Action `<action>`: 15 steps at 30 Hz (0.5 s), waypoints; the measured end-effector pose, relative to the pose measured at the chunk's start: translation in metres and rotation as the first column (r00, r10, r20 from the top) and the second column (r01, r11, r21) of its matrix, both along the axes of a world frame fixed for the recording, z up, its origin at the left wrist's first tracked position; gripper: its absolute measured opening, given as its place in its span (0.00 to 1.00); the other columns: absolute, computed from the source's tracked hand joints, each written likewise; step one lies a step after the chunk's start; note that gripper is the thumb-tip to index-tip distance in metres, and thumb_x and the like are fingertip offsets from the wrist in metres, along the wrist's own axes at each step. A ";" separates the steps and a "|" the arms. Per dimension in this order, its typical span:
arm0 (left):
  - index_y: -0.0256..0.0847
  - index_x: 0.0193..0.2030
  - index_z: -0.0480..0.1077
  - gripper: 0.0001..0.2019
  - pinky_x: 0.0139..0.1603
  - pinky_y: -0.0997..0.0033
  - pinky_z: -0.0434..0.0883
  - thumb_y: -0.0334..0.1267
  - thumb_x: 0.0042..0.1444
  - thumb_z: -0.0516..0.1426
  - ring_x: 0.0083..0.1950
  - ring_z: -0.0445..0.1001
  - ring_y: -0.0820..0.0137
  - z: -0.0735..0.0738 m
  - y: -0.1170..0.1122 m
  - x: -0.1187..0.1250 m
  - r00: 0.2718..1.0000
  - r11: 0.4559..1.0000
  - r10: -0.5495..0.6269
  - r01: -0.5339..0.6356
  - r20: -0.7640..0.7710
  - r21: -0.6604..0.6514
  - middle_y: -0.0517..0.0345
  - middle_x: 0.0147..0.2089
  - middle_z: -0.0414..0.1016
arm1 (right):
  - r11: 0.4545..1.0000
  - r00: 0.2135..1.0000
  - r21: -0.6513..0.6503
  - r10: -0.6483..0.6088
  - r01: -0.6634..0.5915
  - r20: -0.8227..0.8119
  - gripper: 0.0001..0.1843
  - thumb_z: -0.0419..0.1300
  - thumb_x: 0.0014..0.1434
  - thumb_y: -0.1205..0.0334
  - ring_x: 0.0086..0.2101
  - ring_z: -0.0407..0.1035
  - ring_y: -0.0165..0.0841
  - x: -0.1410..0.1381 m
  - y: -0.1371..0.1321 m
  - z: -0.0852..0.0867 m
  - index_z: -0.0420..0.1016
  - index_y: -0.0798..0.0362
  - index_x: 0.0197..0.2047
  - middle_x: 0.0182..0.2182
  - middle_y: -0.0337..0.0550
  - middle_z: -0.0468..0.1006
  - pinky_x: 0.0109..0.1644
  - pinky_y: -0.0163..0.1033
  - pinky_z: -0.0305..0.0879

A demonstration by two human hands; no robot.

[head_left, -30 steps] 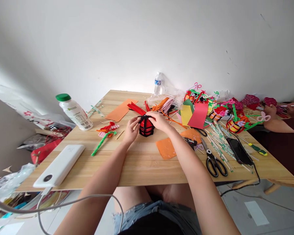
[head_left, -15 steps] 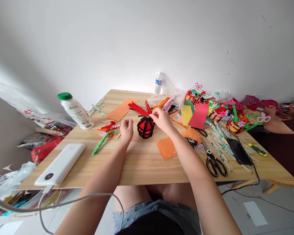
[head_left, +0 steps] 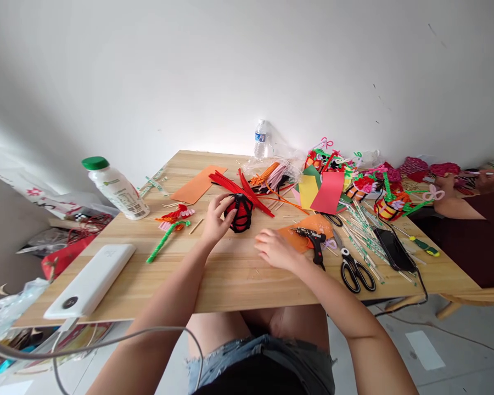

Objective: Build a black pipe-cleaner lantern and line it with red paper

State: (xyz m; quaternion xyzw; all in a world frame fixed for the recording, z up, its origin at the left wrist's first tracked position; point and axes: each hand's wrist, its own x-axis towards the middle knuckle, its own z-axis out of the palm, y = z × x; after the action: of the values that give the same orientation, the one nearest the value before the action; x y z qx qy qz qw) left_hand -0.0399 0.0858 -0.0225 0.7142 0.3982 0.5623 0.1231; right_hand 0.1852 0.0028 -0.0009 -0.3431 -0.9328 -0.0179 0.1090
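Observation:
My left hand [head_left: 217, 220] grips the left side of a small red ball-shaped craft piece [head_left: 243, 213] caged in black strips, which stands on the table. Its thumb and fingers cover part of that side. My right hand [head_left: 274, 249] lies low over the tabletop in front of the piece, fingers loosely stretched and apart, with nothing seen in it. Beside that hand, a black hot glue gun [head_left: 316, 241] rests on orange paper [head_left: 307, 226]. Red pipe cleaners [head_left: 253, 191] lie just behind the ball.
Scissors [head_left: 356, 270], striped paper straws [head_left: 364, 241] and a phone [head_left: 395, 250] occupy the right side. Finished pipe-cleaner crafts [head_left: 389, 206] stand behind them. At left are a white bottle [head_left: 117, 189], a power bank [head_left: 91, 281] and a green pipe-cleaner stem [head_left: 164, 242]. Another person's arm [head_left: 459, 208] is at far right.
My left hand has moved onto the ball. My right hand has come away from the ball's top, down and toward me. Some red pipe cleaners now lie slanted behind the ball.

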 end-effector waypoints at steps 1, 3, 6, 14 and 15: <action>0.47 0.49 0.73 0.13 0.62 0.52 0.63 0.45 0.60 0.55 0.60 0.66 0.59 0.000 0.001 0.000 1.000 1.000 0.009 -0.009 -0.023 0.013 0.50 0.58 0.68 | 1.000 0.999 0.002 -0.005 0.005 0.036 0.05 0.59 0.59 0.68 0.46 0.64 0.40 -0.002 -0.003 -0.006 0.77 0.54 0.34 0.38 0.47 0.78 0.50 0.44 0.62; 0.47 0.44 0.75 0.11 0.61 0.51 0.64 0.43 0.61 0.53 0.58 0.68 0.60 -0.002 0.004 -0.003 0.998 0.999 0.030 -0.028 -0.054 0.022 0.51 0.55 0.71 | 0.999 0.996 0.006 -0.039 0.039 0.076 0.07 0.57 0.59 0.70 0.47 0.63 0.41 -0.002 -0.005 -0.015 0.77 0.54 0.33 0.37 0.48 0.77 0.51 0.46 0.62; 0.47 0.42 0.76 0.11 0.61 0.52 0.65 0.42 0.61 0.52 0.57 0.69 0.60 -0.006 0.009 -0.007 0.997 0.999 0.043 -0.041 -0.061 0.031 0.52 0.52 0.74 | 0.995 0.989 0.022 -0.103 0.101 0.103 0.09 0.56 0.59 0.72 0.46 0.63 0.43 0.004 -0.004 -0.019 0.77 0.55 0.32 0.34 0.49 0.77 0.49 0.47 0.62; 0.40 0.48 0.72 0.14 0.59 0.54 0.66 0.45 0.58 0.56 0.57 0.70 0.60 -0.005 0.005 -0.006 0.992 0.995 0.092 -0.090 -0.087 0.034 0.46 0.55 0.73 | 0.998 0.993 0.050 0.029 -0.024 -0.116 0.12 0.53 0.60 0.75 0.43 0.65 0.36 0.014 -0.021 -0.012 0.76 0.56 0.32 0.38 0.48 0.76 0.48 0.40 0.66; 0.40 0.47 0.72 0.14 0.59 0.54 0.67 0.44 0.58 0.56 0.57 0.71 0.60 -0.005 0.006 -0.006 0.989 0.994 0.105 -0.101 -0.100 0.043 0.46 0.55 0.73 | 0.998 0.988 0.056 0.033 -0.025 -0.149 0.12 0.53 0.59 0.76 0.43 0.66 0.36 0.017 -0.025 -0.009 0.76 0.55 0.32 0.38 0.48 0.76 0.49 0.40 0.66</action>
State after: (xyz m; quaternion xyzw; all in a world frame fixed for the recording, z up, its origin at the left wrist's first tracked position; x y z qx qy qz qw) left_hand -0.0460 0.0915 -0.0274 0.7226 0.4297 0.5382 0.0599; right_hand 0.2021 -0.0222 -0.0100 -0.3270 -0.9260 -0.0158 0.1881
